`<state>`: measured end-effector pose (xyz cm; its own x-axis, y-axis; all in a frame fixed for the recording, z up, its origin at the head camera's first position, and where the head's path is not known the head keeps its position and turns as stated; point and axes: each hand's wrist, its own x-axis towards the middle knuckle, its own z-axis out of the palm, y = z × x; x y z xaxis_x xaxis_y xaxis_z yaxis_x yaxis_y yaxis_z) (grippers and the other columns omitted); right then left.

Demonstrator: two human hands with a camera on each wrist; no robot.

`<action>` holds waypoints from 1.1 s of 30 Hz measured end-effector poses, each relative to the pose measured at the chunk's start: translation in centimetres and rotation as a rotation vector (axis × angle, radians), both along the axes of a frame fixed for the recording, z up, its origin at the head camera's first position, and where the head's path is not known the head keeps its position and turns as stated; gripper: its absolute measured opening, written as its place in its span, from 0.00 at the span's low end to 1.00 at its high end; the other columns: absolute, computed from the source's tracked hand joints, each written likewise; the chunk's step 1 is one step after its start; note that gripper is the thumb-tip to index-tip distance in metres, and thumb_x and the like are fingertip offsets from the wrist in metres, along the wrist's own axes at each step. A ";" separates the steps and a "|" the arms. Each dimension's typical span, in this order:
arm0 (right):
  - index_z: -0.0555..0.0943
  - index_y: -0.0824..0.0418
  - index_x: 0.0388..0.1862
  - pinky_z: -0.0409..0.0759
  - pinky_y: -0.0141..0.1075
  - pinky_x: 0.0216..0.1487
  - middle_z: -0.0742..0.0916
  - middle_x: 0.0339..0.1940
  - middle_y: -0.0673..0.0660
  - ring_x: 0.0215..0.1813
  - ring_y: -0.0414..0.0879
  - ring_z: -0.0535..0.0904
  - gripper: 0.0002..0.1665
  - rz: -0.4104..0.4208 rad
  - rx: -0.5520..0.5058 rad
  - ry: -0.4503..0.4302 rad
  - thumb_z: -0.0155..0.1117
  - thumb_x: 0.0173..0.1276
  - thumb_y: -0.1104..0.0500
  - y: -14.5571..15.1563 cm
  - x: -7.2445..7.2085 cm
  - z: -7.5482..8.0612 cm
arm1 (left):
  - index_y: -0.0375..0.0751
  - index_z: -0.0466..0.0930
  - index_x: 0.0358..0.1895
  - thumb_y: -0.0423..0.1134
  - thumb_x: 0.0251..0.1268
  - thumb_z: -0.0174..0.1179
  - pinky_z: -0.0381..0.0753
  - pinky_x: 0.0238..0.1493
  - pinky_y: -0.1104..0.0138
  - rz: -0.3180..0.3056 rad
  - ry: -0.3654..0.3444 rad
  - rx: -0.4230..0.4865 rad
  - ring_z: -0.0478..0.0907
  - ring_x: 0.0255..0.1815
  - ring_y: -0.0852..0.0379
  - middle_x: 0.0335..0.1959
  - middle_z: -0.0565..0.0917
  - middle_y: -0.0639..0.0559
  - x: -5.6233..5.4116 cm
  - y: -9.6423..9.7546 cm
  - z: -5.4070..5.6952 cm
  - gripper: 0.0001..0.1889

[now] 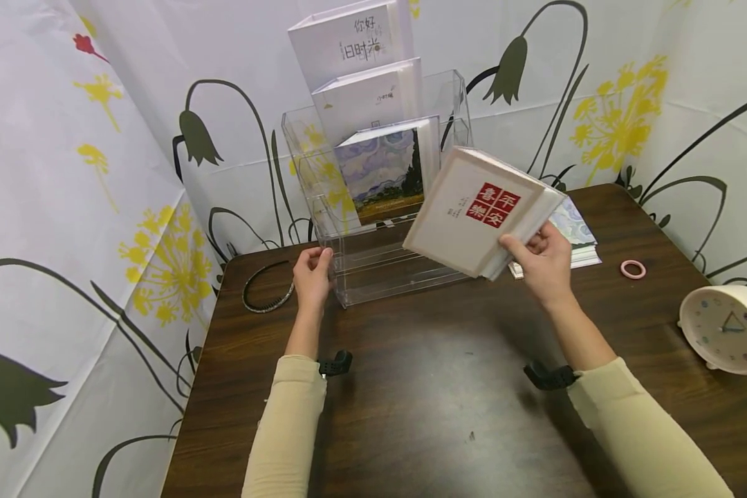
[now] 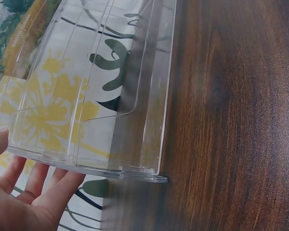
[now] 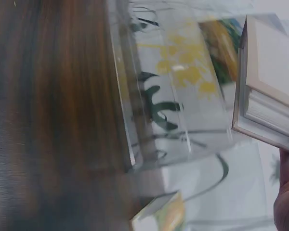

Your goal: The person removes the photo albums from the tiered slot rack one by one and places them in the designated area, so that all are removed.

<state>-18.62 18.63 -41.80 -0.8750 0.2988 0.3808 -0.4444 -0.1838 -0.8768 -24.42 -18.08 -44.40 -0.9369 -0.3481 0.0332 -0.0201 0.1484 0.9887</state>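
Both hands are up at the back of the bench (image 1: pixel 423 387), well apart from each other. The right hand (image 1: pixel 544 263) has a solid pinch on an off-white book (image 1: pixel 454 214), the one with four red squares of characters, thumb on the front cover near the lower right corner. That book's up in the air, tilted, just in front of the right end of the clear rack (image 1: pixel 341 277). The left hand (image 1: pixel 312 277) has its fingertips against the rack's left side; can't really tell if the thumb is pinching it too. Rack's got a landscape-covered photo album (image 1: pixel 382 176) up front, with a smaller white book (image 1: pixel 373 104) and a taller white book (image 1: pixel 355 45) stepped up behind it. Over past the right hand there's a small stack (image 1: pixel 575 225) with a blue-and-white top, then a pink ring (image 1: pixel 633 276), and a cream clock (image 1: pixel 725 328) near the right edge. Dark thin hoop (image 1: pixel 264 309) lies left of the left hand, flowery curtain (image 1: pixel 143 90) behind everything.
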 end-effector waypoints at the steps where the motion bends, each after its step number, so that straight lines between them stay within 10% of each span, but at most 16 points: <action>1: 0.78 0.69 0.50 0.85 0.33 0.39 0.89 0.39 0.54 0.41 0.44 0.87 0.19 -0.012 -0.068 -0.020 0.68 0.60 0.76 0.5 0.6 -0.4 | 0.38 0.76 0.53 0.48 0.69 0.62 0.84 0.42 0.47 -0.001 0.001 -0.004 0.75 0.44 0.54 0.38 0.77 0.49 0.0 0.0 0.0 0.19; 8: 0.80 0.67 0.42 0.83 0.30 0.26 0.89 0.31 0.57 0.31 0.43 0.86 0.15 -0.173 -0.450 -0.253 0.72 0.56 0.74 4.2 4.0 -3.4 | 0.38 0.75 0.55 0.49 0.70 0.61 0.84 0.42 0.47 -0.006 -0.006 -0.007 0.73 0.40 0.58 0.38 0.75 0.50 0.0 0.0 -0.2 0.20; 14: 0.82 0.62 0.35 0.76 0.29 0.16 0.87 0.24 0.53 0.21 0.41 0.82 0.15 -0.293 -0.588 -0.554 0.80 0.50 0.66 6.9 5.9 -5.5 | 0.39 0.76 0.55 0.49 0.70 0.61 0.84 0.40 0.50 -0.009 -0.007 -0.026 0.71 0.36 0.58 0.38 0.74 0.51 0.0 -0.1 -0.2 0.20; 20: 0.80 0.62 0.37 0.83 0.33 0.21 0.87 0.25 0.53 0.26 0.42 0.85 0.15 -0.356 -0.745 -0.660 0.77 0.53 0.70 8.5 7.5 -7.1 | 0.39 0.76 0.55 0.49 0.70 0.60 0.84 0.41 0.48 -0.008 -0.006 -0.027 0.71 0.36 0.58 0.37 0.74 0.51 -0.1 0.0 -0.2 0.19; 33: 0.78 0.59 0.38 0.84 0.35 0.24 0.87 0.23 0.52 0.25 0.42 0.85 0.18 -0.368 -0.756 -0.824 0.78 0.53 0.67 9.2 8.3 -8.1 | 0.39 0.76 0.54 0.49 0.70 0.61 0.85 0.40 0.51 -0.002 -0.011 -0.032 0.72 0.39 0.58 0.37 0.75 0.51 -0.1 0.0 0.0 0.19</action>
<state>-10.27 27.81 -49.93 -0.5877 0.4925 -0.6419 0.0703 -0.7592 -0.6470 -24.57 -18.13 -44.41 -0.9381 -0.3447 0.0340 -0.0305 0.1801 0.9832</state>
